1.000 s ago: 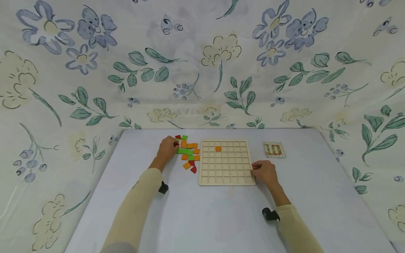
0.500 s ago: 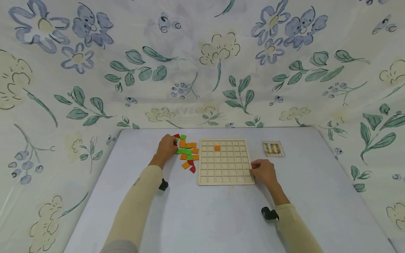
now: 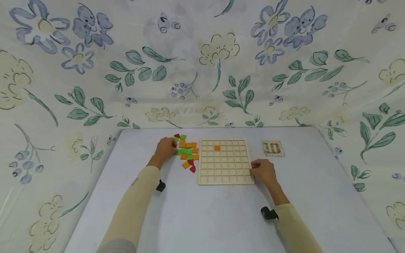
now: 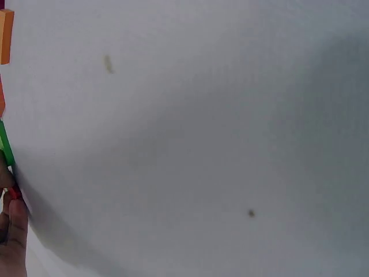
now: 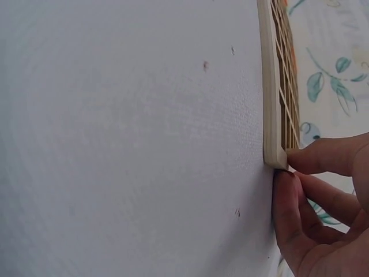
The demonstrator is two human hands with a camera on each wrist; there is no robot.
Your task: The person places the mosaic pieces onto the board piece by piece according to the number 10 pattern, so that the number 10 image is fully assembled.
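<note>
In the head view, a square wooden grid board (image 3: 226,172) lies on the table with one orange square tile (image 3: 217,148) in a cell near its top. Left of it spreads a loose group of orange, green and red tiles (image 3: 185,151). My left hand (image 3: 165,149) is at that group's left edge. A small red piece (image 4: 15,192) shows between its thumb and finger in the left wrist view; its full shape is covered. My right hand (image 3: 264,172) holds the board's lower right edge, its fingertips (image 5: 297,157) on the rim at the corner.
A small checked cloth-like square (image 3: 273,148) lies right of the board. Behind the white table (image 3: 209,218) hangs a floral sheet (image 3: 190,70). Red quarter-round pieces (image 3: 192,169) lie close to the board's left side.
My left hand has shifted slightly down and left beside the tiles. The right hand stays at the board's edge. The whole head view has shifted a little.
</note>
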